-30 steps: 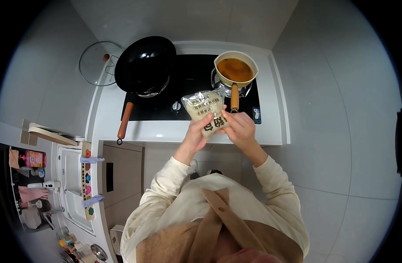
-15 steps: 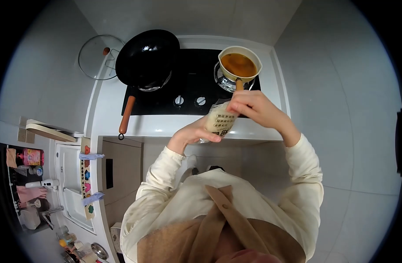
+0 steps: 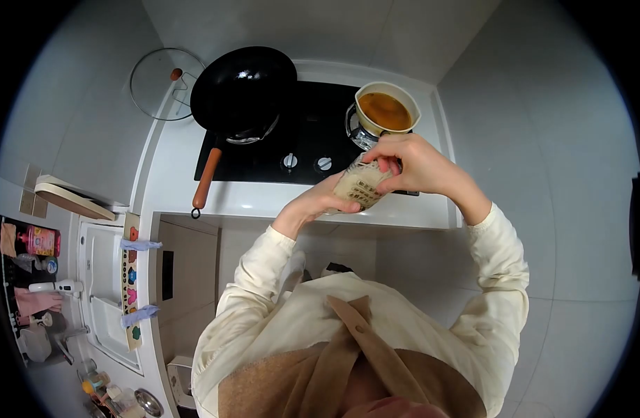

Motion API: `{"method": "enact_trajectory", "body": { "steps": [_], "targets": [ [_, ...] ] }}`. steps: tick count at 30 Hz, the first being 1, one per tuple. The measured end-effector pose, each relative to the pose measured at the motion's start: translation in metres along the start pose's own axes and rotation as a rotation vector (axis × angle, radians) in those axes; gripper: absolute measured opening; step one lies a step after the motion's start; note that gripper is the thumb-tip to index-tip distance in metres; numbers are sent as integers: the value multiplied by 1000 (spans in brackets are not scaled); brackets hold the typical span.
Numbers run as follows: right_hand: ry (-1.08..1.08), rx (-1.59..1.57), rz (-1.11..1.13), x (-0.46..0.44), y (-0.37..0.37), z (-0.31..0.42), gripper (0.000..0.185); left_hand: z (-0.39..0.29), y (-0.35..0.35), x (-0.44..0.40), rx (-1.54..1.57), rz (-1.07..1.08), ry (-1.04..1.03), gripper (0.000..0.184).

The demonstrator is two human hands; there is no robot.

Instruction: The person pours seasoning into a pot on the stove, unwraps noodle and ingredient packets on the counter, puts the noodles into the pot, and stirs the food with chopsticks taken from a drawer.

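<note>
Held over the front edge of the stove is a clear bag of pale contents with dark printing (image 3: 362, 182). My left hand (image 3: 322, 200) wraps round its lower left side, thumb across the front. My right hand (image 3: 415, 166) pinches the bag's top right part with bent fingers. Just beyond my right hand, a cream pot (image 3: 415, 104) of orange-brown liquid sits on the right burner; its handle is hidden behind that hand. A black wok (image 3: 243, 90) with a wooden handle rests tilted on the left burner.
A glass lid (image 3: 156, 87) leans at the wall left of the wok. Two knobs (image 3: 324, 164) are at the front of the black stove (image 3: 313, 125). A sink (image 3: 109, 292), soap bottle (image 3: 41, 241), pink gloves (image 3: 37, 302) and jars stand at far left.
My right hand has gone from the bag's lower right side to its top, beside the pot. The bag has turned and tilted, and my left hand has shifted its hold. The whole view has shifted slightly.
</note>
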State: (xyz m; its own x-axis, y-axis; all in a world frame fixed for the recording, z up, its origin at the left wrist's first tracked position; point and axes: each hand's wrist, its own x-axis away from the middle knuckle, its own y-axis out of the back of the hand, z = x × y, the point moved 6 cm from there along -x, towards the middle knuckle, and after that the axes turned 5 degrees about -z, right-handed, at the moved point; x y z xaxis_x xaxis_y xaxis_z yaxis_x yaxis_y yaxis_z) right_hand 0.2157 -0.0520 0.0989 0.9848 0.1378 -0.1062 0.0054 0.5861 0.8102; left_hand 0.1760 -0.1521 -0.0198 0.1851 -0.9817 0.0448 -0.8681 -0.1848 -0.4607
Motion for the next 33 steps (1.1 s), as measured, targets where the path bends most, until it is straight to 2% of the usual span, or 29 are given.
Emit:
{"method": "enact_trajectory", "body": {
  "steps": [3, 9, 12, 15, 18, 21, 25, 33],
  "targets": [
    [108, 265, 48, -4, 1, 3, 33, -4, 1, -10, -17, 55, 34, 78],
    [120, 307, 35, -13, 1, -6, 24, -12, 1, -23, -44, 109, 42, 73],
    [217, 453, 40, -15, 6, -1, 20, -15, 7, -29, -17, 107, 63, 74],
    [158, 410, 64, -23, 11, -14, 24, -20, 9, -35, 4, 114, 71, 76],
    [136, 187, -13, -37, 22, -32, 21, -21, 16, -49, 7, 175, 10, 76],
    [-71, 57, 82, -47, 30, -39, 18, -19, 28, -59, 2, 218, 57, 77],
    [-118, -68, 86, -58, 42, -52, 17, -29, 35, -57, 88, 243, 17, 76],
    [-281, -245, 63, -67, 59, -88, 18, -38, 49, -85, 203, 344, 115, 69]
  ]
}}
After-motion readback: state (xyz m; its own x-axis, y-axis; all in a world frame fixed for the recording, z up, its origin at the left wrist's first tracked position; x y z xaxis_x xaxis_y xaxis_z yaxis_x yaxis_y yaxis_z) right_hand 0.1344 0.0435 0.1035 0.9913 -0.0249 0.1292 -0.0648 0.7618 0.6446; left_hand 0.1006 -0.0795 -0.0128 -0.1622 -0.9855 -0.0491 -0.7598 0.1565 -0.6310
